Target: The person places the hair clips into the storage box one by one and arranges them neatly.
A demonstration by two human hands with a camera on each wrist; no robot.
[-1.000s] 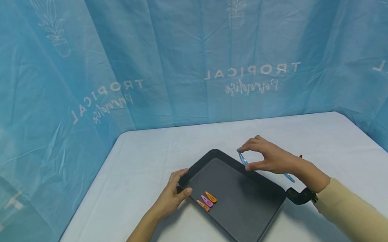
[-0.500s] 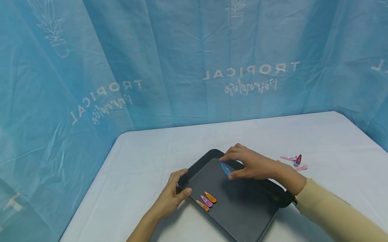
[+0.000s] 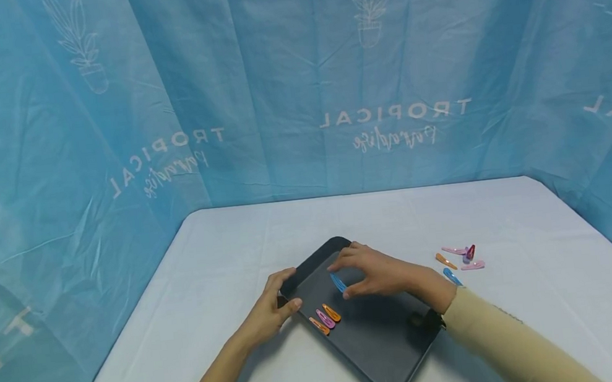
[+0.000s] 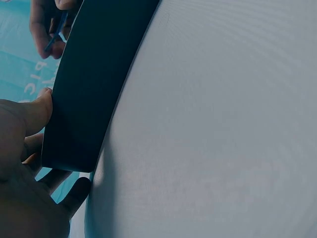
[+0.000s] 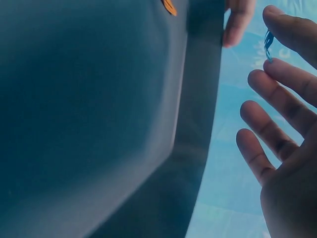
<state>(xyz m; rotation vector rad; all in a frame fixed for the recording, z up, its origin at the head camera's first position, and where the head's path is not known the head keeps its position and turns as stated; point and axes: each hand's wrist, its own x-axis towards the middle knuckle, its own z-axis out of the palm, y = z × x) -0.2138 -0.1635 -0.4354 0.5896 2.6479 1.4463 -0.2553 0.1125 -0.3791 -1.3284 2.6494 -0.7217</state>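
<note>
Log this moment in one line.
left hand: grips tray; right hand: pinches blue clip above tray; inside tray: two orange clips, one purple clip

In the dark grey tray point(image 3: 379, 357) lay 2 orange clips point(image 3: 332, 313) and 1 purple clip point(image 3: 326, 319); the held clip point(image 3: 338, 282) was blue. At right, on the white table point(image 3: 254, 234), were pink clips point(image 3: 473, 265), a red clip point(image 3: 470, 253), an orange clip point(image 3: 446, 261) and a blue clip point(image 3: 452, 276). Sleeves point(image 3: 506, 338) were beige. The far blue curtain point(image 3: 283, 81) bore white lettering point(image 3: 395, 113) and plant outlines point(image 3: 370, 33).
</note>
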